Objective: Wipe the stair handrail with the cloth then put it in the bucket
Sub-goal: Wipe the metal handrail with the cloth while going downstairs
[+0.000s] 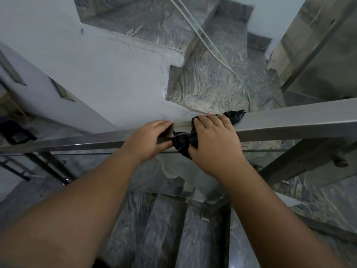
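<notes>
A square steel handrail (289,122) runs across the view from left to right above a glass panel. A dark cloth (182,142) is draped over the rail near the middle, with one end sticking out at the far side. My right hand (212,140) lies over the cloth with fingers curled over the rail's top, pressing the cloth onto it. Just to its left, my left hand (150,138) grips the bare rail, fingers over the far edge and thumb near the cloth. No bucket is in view.
Grey marble stair treads (166,229) drop away below me, and a lower landing (208,82) shows beyond the rail. A white wall (96,64) stands at left. Thin cables (204,37) hang down the stairwell. A second steel rail (316,41) is at upper right.
</notes>
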